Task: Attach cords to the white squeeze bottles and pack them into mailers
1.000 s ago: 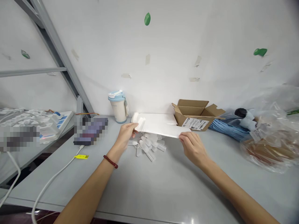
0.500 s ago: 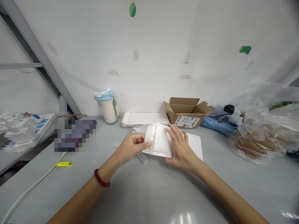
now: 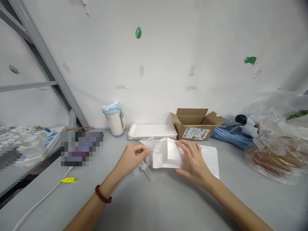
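Note:
A white bubble mailer [image 3: 168,155] lies on the grey table, its mouth facing left and lifted open. My right hand [image 3: 192,158] grips it from above, fingers curled over its top. My left hand [image 3: 133,157], a red bead bracelet on its wrist, is closed at the mailer's mouth, pinching small clear plastic bottles [image 3: 144,166]. A few of these bottles lie on the table just under that hand.
A stack of white mailers [image 3: 152,131] lies by the wall, with a blue-lidded cup [image 3: 114,119] to its left and an open cardboard box [image 3: 196,126] to its right. Clear plastic bags [image 3: 276,150] sit at the right. A white cable [image 3: 40,200] runs along the left.
One second ago both hands held a flat mailer above the bottles. It was then laid down, and now its mouth is pulled open with my left hand at the opening.

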Available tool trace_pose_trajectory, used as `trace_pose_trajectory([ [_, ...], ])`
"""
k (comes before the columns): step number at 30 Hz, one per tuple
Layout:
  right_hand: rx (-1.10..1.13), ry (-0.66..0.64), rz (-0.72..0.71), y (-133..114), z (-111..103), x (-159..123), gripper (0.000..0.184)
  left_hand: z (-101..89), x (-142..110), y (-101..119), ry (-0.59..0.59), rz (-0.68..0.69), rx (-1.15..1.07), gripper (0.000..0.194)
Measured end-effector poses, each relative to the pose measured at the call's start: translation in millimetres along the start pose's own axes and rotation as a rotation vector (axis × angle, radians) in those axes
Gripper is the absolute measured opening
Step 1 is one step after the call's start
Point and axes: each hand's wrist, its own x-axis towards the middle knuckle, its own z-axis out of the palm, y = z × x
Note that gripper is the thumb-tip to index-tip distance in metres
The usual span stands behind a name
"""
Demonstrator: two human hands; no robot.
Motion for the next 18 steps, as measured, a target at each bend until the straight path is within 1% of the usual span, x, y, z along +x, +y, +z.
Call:
trace_pose_trajectory([
  [1, -0.003, 0.021, 0.003, 2, 1, 0, 0.072, -11.4, 1, 1, 0.033, -0.010, 0.021, 0.031],
  [2, -0.009, 0.037, 0.011, 4, 2, 0, 0.069, -22.9, 2, 1, 0.039, -0.008, 0.052, 0.026],
  [4, -0.020, 0.053, 0.030, 8, 5, -1, 0.059, -42.3, 3, -3, 0.004, -0.020, 0.230, 0.021],
  [6, -0.023, 0.051, 0.050, 10, 8, -2, 0.050, -51.9, 4, -13, -0.036, -0.049, 0.434, 0.020],
  [8, -0.021, 0.036, 0.064, 12, 10, -3, 0.047, -50.6, 6, -27, -0.086, -0.081, 0.591, 0.025],
  [10, -0.023, 0.021, 0.076, 13, 11, -3, 0.046, -43.1, 7, -38, -0.135, -0.080, 0.697, 0.026],
  [12, -0.026, 0.019, 0.079, 13, 10, -3, 0.046, -36.1, 7, -43, -0.178, -0.065, 0.740, 0.024],
  [14, -0.024, 0.031, 0.080, 14, 9, -2, 0.048, -33.8, 8, -41, -0.197, -0.053, 0.726, 0.020],
  [16, -0.017, 0.044, 0.087, 13, 8, -1, 0.049, -36.3, 8, -35, -0.158, -0.045, 0.702, 0.015],
  [18, -0.005, 0.047, 0.103, 13, 7, 0, 0.048, -40.3, 9, -28, -0.048, -0.029, 0.696, 0.012],
])
